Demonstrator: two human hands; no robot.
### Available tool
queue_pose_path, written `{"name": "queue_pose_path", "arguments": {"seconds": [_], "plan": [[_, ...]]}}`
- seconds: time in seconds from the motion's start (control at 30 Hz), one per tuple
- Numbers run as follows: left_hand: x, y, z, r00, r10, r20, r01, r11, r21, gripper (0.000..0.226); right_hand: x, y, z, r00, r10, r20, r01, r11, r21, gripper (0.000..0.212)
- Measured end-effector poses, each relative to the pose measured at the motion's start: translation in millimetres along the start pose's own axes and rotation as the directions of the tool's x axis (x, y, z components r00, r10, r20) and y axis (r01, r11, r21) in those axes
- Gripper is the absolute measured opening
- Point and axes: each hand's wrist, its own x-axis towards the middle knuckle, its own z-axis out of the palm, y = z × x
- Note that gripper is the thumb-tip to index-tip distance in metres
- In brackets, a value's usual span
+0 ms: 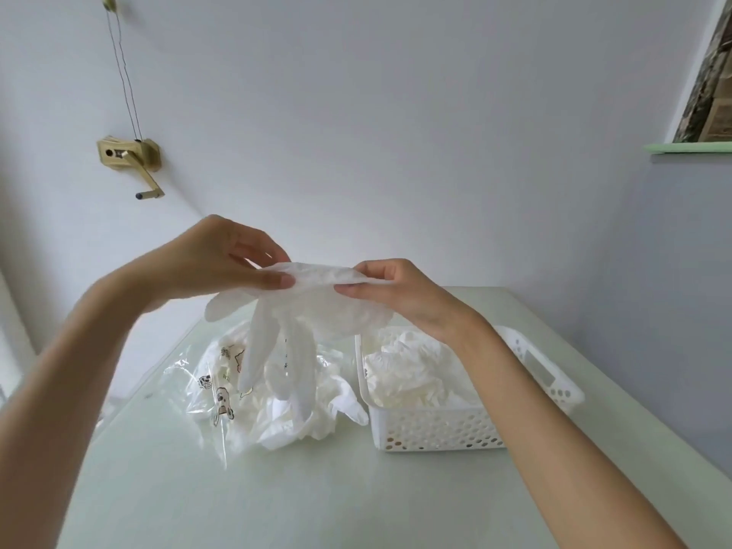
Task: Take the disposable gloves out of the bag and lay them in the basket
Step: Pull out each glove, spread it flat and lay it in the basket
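The near half of the bench (277,501) lies bare, giving open passage from the front. Farther back, the crumpled bag (214,394) with spilled gloves (317,418) blocks the left, and the basket (439,427) (already heaped with gloves) sits just beside it, leaving only a narrow gap between them.

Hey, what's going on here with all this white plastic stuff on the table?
A person is moving disposable gloves from a bag into a basket. Right now the left hand and the right hand each pinch the cuff of one glove, holding it up above the table with its fingers hanging down. Below it lies the clear printed bag with more gloves spilling out. The white perforated basket to the right already holds a crumpled pile of gloves.
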Motion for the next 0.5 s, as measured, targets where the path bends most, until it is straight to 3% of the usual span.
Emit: {"name": "queue_pose_path", "arguments": {"seconds": [0.1, 0.2, 0.33, 0.4, 0.43, 0.5], "plan": [[-4.4, -4.5, -19.6, 0.996, -0.063, 0.069, 0.061, 0.997, 0.038, 0.016, -4.2, -4.7, -1.2, 0.997, -0.017, 0.076, 0.007, 0.991, 0.130, 0.004], [7.0, -3.6, -9.9, 0.981, -0.095, 0.168, 0.071, 0.987, 0.143, 0.037, -10.8, 8.4, -11.7, 0.994, 0.088, 0.066, -0.100, 0.973, 0.210, 0.008], [46.8, -21.1, 61.8, 0.971, -0.074, 0.226, 0.024, 0.976, 0.218, 0.023, -23.8, 53.0, -39.8, 0.927, 0.343, -0.149, -0.317, 0.932, 0.176, 0.021], [69.7, -31.0, 113.8, 0.978, -0.068, 0.195, 0.019, 0.969, 0.245, 0.024, -32.5, 80.1, -59.0, 0.865, 0.424, -0.267, -0.402, 0.906, 0.135, 0.042], [78.5, -34.9, 136.4, 0.984, -0.068, 0.164, 0.024, 0.966, 0.259, 0.025, -36.4, 91.0, -66.8, 0.835, 0.438, -0.334, -0.428, 0.897, 0.108, 0.048], [93.7, -37.3, 174.5, 0.993, -0.057, 0.100, 0.024, 0.951, 0.309, 0.025, -45.3, 107.8, -83.0, 0.781, 0.384, -0.492, -0.448, 0.894, -0.012, 0.039]]}}
